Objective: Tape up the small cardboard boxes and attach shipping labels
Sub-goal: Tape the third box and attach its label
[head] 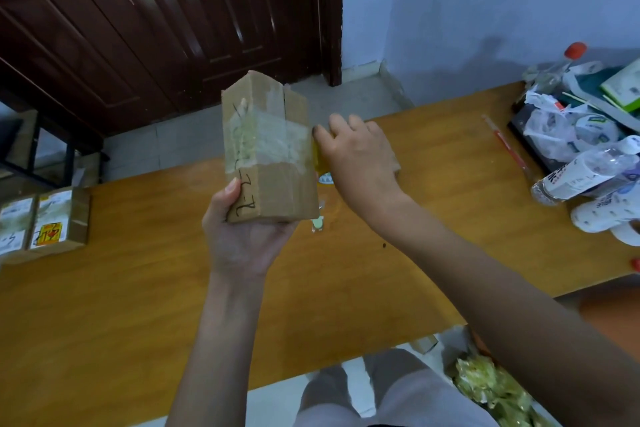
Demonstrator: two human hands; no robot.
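The box (268,149) stands upright in the air above the tabletop (138,288), its base cupped by the left hand (242,236). It looks light and stiff; hold the bare cardboard, since the tape looks slick. The right hand (358,152) grips a yellow tape roll (320,159) against the box's side.

Brown cardboard box (268,149) w/ clear tape band, black marker scrawl. Table (138,288) orange-brown woodgrain. Right of box: yellow tape roll (320,159), red-capped bottle (554,69).

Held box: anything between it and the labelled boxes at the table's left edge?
Nothing visible. The left hand holds the box above the table; only bare wood lies between it and the labelled boxes.
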